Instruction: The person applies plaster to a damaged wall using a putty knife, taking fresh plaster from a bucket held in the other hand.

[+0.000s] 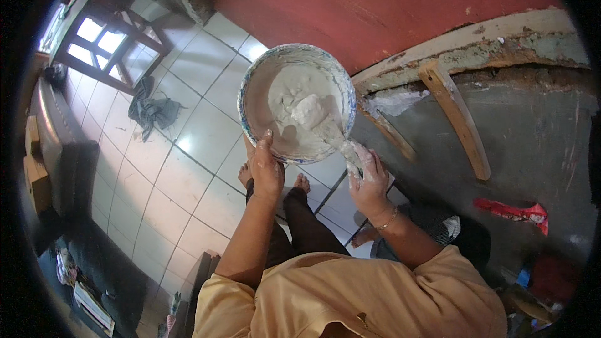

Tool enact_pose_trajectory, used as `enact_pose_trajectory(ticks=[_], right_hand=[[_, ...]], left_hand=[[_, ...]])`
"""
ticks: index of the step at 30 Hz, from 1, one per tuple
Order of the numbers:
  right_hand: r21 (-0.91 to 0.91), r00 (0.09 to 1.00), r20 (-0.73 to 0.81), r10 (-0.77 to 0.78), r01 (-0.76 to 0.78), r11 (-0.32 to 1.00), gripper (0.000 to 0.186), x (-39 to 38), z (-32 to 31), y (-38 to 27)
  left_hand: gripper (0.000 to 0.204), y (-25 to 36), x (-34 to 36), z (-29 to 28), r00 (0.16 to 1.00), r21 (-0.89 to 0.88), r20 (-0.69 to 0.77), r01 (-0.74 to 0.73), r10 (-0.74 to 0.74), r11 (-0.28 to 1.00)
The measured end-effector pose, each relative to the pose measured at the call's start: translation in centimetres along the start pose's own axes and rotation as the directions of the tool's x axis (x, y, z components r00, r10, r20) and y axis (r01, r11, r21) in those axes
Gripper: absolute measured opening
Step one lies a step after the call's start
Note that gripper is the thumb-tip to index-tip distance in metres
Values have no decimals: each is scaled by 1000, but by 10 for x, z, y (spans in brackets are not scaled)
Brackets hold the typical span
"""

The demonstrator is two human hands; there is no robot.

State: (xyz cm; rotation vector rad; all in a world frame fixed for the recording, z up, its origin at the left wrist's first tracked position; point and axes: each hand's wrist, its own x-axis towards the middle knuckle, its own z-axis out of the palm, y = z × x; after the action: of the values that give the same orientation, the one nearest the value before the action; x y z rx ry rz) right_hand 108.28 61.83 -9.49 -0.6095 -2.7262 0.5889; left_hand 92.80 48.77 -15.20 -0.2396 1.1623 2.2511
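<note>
A round bucket (pixel 243 97) with a paste-smeared rim holds thick whitish paste (pixel 285 91) in front of me. My left hand (pixel 266 166) grips the bucket at its near left side, thumb over the rim and the other fingers mostly hidden beneath. In my right hand (pixel 369 181) is the handle of a paste-coated putty knife (pixel 338 141), crossing the near right rim. Its far end reaches into the bucket, where a lump of paste (pixel 308 111) covers it, so the blade's shape is hidden. Paste smears the fingers of both hands.
A red wall (pixel 375 6) meets a ragged ledge (pixel 526 47). On the grey surface at right lie a wooden strip (pixel 457 119) and a red-handled tool (pixel 513 209). A crumpled cloth (pixel 152 109) lies on the tiled floor (pixel 188 178); a wooden frame (pixel 119 44) stands beyond.
</note>
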Motion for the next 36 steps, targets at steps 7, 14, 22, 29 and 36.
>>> enact_pose_trajectory(ticks=[7, 14, 22, 29, 36], right_hand=[[32, 989, 56, 135, -137, 990, 51, -23, -7, 23], [-45, 980, 44, 193, -191, 981, 48, -44, -8, 48], [-59, 974, 54, 222, -219, 974, 47, -51, -5, 70], [27, 983, 50, 178, -179, 983, 47, -52, 5, 81], [-1, 978, 51, 200, -200, 980, 47, -50, 11, 86]], left_hand=[[47, -64, 0, -7, 981, 315, 106, -188, 162, 930], [44, -80, -9, 21, 998, 161, 43, -48, 41, 986], [41, -109, -10, 18, 993, -14, 72, 94, -93, 995], [31, -130, -5, -7, 949, 629, 247, -313, 199, 712], [35, -148, 1, -18, 940, 576, 275, -330, 203, 748]])
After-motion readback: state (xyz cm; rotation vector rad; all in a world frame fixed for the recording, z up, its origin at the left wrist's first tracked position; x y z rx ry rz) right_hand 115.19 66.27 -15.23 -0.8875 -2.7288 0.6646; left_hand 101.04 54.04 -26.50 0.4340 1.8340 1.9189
